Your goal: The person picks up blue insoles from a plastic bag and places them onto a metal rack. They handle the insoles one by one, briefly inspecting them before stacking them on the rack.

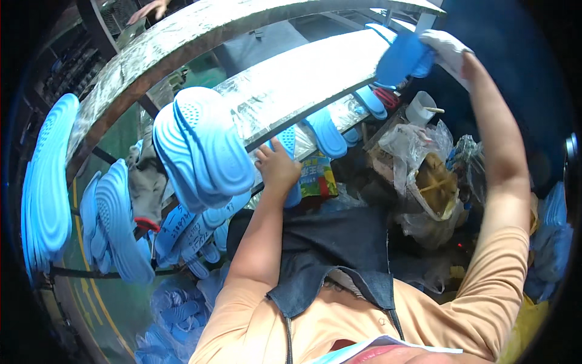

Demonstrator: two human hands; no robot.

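Note:
My right hand [448, 50], in a white glove, is raised at the far right, gripping blue insoles [400, 59] beside the end of a white board [303, 67]. My bare left hand [279, 167] is at the board's near edge, its fingers around a light blue insole [293, 195] that shows above and below the hand. The hand hides the insole's middle. Left of this hand, a stack of light blue insoles [209, 142] with ridged curves and small holes leans over the board's edge. More insoles [327, 132] stick out from the shelf below.
Insoles hang in bunches [51, 182] at the far left, near a grey glove [145, 182]. A metal-edged upper shelf [151, 48] curves across the top. Plastic bags [424, 176] and a white cup [420, 108] lie to the right. Another person's hand [148, 11] shows at the top left.

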